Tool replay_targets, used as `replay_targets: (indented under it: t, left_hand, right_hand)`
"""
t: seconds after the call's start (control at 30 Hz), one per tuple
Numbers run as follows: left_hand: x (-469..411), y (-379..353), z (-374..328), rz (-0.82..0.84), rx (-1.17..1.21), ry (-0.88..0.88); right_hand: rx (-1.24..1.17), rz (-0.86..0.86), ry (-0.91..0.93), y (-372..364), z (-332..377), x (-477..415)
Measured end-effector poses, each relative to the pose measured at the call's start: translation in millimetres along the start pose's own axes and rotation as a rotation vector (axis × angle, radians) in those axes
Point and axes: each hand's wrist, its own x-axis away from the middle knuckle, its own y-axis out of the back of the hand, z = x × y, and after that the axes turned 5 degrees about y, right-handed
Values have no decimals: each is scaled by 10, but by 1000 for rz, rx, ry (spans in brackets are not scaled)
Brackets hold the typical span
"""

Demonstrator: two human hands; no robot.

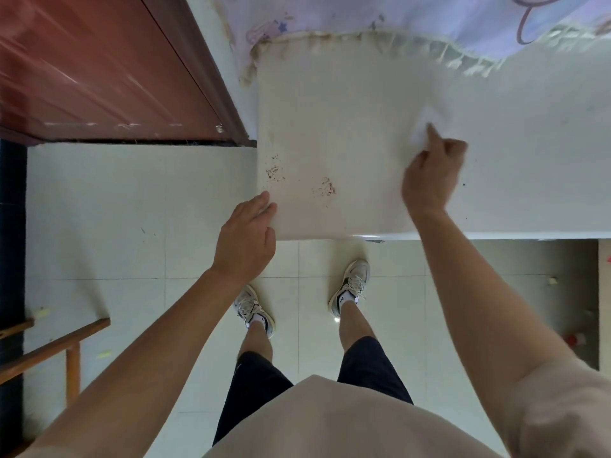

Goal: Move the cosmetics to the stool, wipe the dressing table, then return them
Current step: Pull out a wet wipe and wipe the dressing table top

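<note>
Wiping step: the right hand (433,173) pinches a white cloth (421,127) against the surface (330,94), the left hand (246,236) rests loose-fingered on its near-left corner, cosmetics out of sight, brown stains (325,186) likely next.

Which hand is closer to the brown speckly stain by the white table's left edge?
Left. The left hand is just below the stain; the right hand grips a white cloth farther right.

We saw a white dressing table (330,94) marked with brown stains (325,186) near its front. A white cloth (421,127) lay right of the stains; lace-trimmed fabric (363,18) overlapped the far edge beyond them.
</note>
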Motion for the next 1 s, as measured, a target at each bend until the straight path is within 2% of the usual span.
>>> replay_targets:
  t: [0.07,0.17,0.27,0.33,0.43,0.5,0.53,0.6,0.67,0.77,0.83,0.9,1.0]
  left_hand:
    - [8,-5,-6,7,18,13]
    - [25,6,8,9,136,102]
    - [51,59,54,-15,383,267]
    - [34,96,100,43,569,435]
    - [-6,126,187,151,757,664]
    - [6,160,224,198,800,709]
    - [15,170,230,215,802,703]
    - [34,182,229,229,782,673]
    - [28,175,218,228,749,647]
    - [-9,172,216,224,726,647]
    - [-16,182,230,235,725,648]
    - [-17,194,236,254,743,650]
    - [-7,209,240,265,771,656]
  right_hand:
    - [224,69,-75,48,-200,119]
    - [347,142,55,-80,-13,508]
    - [311,302,309,-315,459,912]
    - [258,388,430,-471,802,1149]
    - [162,485,553,-666,1230,1263]
    - [49,587,595,-745,1400,1157]
    - [-50,625,544,-745,1436,1065]
    - [-242,575,383,-671,1398,839]
    - [-281,374,224,-535,1198,577]
    - [-176,156,24,-321,715,255]
    - [2,147,-51,-276,520,210]
    - [232,193,35,-369,578,296]
    - [292,336,333,-671,1066,508]
